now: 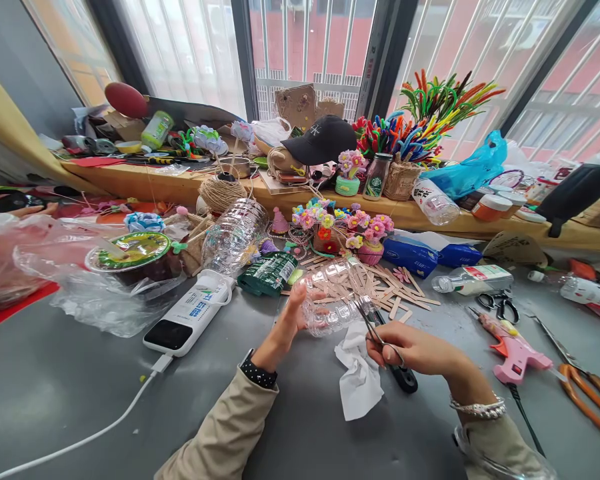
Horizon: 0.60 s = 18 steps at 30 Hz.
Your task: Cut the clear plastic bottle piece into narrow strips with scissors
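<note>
My left hand point(296, 312) is closed around the left side of a clear plastic bottle piece point(333, 303), which it holds up over the grey table. In my right hand point(410, 347) is a small pair of metal scissors point(373, 323), its blades pointing up and left at the bottle's right edge. Whether the blades touch the plastic I cannot tell. Below the scissors lie a crumpled white tissue point(359, 377) and a black-handled tool point(405, 379), partly hidden by my right hand. Wooden craft sticks point(393, 293) are spread behind the bottle.
On the left are a white power bank point(187, 317) with a cable and a lidded cup point(135, 252) in a plastic bag. To the right lie a pink glue gun point(515, 347), black scissors point(500, 305) and orange-handled shears point(590, 393). Pipe-cleaner flowers point(330, 220) stand at the back.
</note>
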### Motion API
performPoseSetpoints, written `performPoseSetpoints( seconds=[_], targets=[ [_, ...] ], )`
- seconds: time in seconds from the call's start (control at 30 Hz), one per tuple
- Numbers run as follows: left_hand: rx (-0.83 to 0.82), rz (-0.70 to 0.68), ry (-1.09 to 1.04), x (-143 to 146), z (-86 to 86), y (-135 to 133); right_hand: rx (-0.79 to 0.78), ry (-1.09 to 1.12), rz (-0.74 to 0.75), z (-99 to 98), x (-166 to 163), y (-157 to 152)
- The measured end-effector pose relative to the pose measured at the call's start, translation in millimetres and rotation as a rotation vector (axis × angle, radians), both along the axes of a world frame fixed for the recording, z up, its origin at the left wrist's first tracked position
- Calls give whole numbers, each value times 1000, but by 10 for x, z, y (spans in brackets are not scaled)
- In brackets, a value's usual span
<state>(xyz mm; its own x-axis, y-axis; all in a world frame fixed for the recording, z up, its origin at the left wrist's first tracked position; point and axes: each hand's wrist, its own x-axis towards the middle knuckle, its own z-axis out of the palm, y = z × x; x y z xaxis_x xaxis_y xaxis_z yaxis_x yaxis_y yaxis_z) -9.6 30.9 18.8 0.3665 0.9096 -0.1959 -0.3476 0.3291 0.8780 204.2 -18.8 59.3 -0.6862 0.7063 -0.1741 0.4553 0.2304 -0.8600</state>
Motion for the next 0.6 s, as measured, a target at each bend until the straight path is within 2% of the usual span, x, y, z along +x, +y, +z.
performPoseSetpoints(
  seconds=[0.3, 0.6],
  targets=[
    [161, -7, 127, 12, -55, -27, 86, -63, -83, -78, -14, 21],
    [386, 142, 237, 16, -112, 0, 162, -121, -205, -106, -80, 42]
  ],
)
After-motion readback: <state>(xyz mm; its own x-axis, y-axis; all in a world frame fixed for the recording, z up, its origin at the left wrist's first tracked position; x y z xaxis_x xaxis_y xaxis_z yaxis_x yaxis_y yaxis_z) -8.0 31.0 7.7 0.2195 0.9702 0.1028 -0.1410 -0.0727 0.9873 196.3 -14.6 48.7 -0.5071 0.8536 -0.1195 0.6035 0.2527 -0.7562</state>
